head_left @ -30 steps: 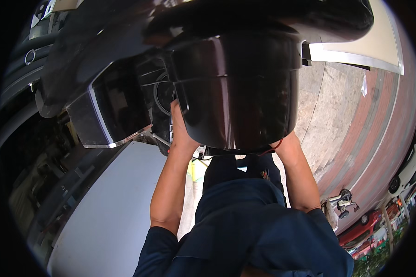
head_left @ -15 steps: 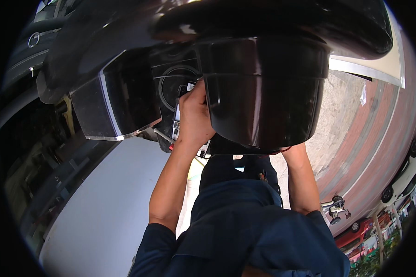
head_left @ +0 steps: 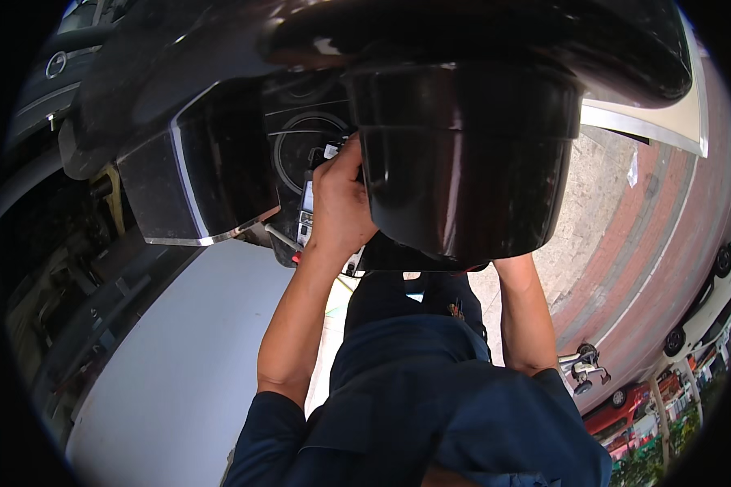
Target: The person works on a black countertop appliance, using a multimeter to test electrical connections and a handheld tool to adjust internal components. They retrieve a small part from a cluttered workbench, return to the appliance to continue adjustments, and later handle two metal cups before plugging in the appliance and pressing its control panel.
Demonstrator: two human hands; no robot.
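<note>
A rounded glossy black housing (head_left: 459, 178) fills the upper middle under a long black curved panel (head_left: 479, 32). Beside its left edge, my left hand (head_left: 339, 195) has curled fingers around something I cannot make out, next to a small dark part with a white label (head_left: 330, 150) and a silver-edged device (head_left: 306, 215). Behind them is a dark panel with a circular ring (head_left: 288, 154); a thin rod with a red tip (head_left: 295, 256) lies below. My right hand (head_left: 512, 264) reaches under the housing's lower right, its fingers hidden.
An angular black box (head_left: 219, 170) hangs at left above a large pale grey surface (head_left: 162, 341). At right are a cream board (head_left: 666, 122), striped paving (head_left: 617, 252), a metal wheeled object (head_left: 585, 365), a white car (head_left: 694, 316) and a red car (head_left: 617, 414).
Since one second ago, the housing shifted right in the picture and my left hand came further into view beside it, fingers now curled. The last half second shows little movement.
</note>
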